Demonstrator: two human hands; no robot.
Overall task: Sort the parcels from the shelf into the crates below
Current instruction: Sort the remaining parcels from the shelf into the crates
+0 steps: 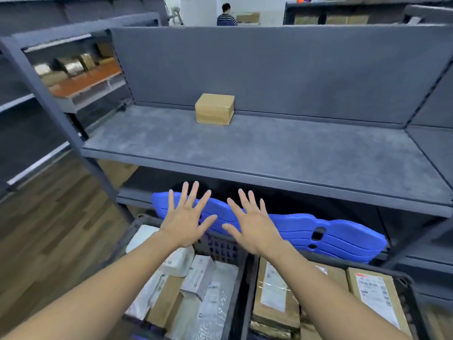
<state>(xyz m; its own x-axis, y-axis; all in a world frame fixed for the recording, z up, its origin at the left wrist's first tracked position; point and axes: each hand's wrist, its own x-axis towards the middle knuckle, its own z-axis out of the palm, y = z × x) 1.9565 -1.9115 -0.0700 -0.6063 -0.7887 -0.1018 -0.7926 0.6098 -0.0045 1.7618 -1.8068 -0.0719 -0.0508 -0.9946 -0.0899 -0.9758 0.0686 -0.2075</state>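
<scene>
While a lone cardboard box (214, 109) sits against the back of the grey shelf (245, 148), a worker's left hand (187, 217) and right hand (252, 223) hover splayed below it, each grip wide open and empty. Soft mailers (213, 298) fill the left crate (218, 246) and cardboard parcels (277, 312) the right crate (405, 279), apparently sorted by packaging, which would send the box right.

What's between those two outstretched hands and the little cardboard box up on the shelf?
Only bare grey shelf board, seen in the head view. Nothing sits between the left hand, right hand and the cardboard box.
</scene>
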